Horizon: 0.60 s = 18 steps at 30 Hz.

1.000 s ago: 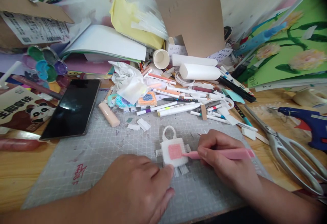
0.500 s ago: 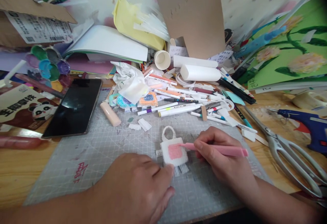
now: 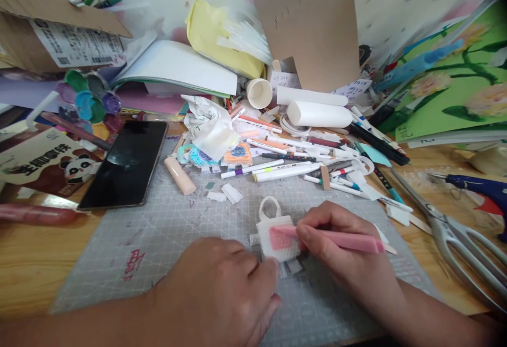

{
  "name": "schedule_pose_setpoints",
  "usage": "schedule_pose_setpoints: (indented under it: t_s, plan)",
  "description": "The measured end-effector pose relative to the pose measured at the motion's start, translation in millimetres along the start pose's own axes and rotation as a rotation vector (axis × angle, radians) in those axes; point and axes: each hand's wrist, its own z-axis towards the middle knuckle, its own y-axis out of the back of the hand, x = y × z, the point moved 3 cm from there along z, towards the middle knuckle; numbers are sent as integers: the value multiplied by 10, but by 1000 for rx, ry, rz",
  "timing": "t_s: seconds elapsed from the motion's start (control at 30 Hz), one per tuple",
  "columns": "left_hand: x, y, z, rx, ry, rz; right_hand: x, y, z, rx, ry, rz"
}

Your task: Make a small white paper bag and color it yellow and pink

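A miniature white handbag [image 3: 266, 249] with a looped handle lies on the grey cutting mat [image 3: 158, 254], a pink square coloured on its front. My left hand [image 3: 222, 289] is curled at its lower edge, holding it against the mat with the fingertips; the other fingers are partly hidden under the palm. In a pinch grip, my right hand [image 3: 340, 241] holds a pink marker [image 3: 356, 241], pointing left. The marker's tip is over the pink patch. Small grey-white tabs [image 3: 293, 266] stick out from the bag's bottom and left side.
A phone [image 3: 124, 165] and a beige cylinder [image 3: 179, 175] lie to the left. Behind are a heap of pens [image 3: 287, 171], crumpled tissue [image 3: 212, 125] and a paper cup [image 3: 259, 93]. Scissors [image 3: 455, 246] and a blue glue gun [image 3: 475, 183] are at the right.
The marker tip has moved from the patch's upper right edge leftward across the patch. The whole view has shifted slightly; my left hand stays at the bag's lower edge.
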Motion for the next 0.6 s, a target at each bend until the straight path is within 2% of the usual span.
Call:
schedule_pose_setpoints:
  t_s: [0.13,0.4,0.6]
  plan:
    - [19,-15,28,11,-21,-41,9,-22,0,-9,7,-36]
    - [8,20,-13,-79,20,-96,27,-20,5,34,29,-76]
    - [56,-6,4,-93,-27,-155,4,-1,18,64,29,-58]
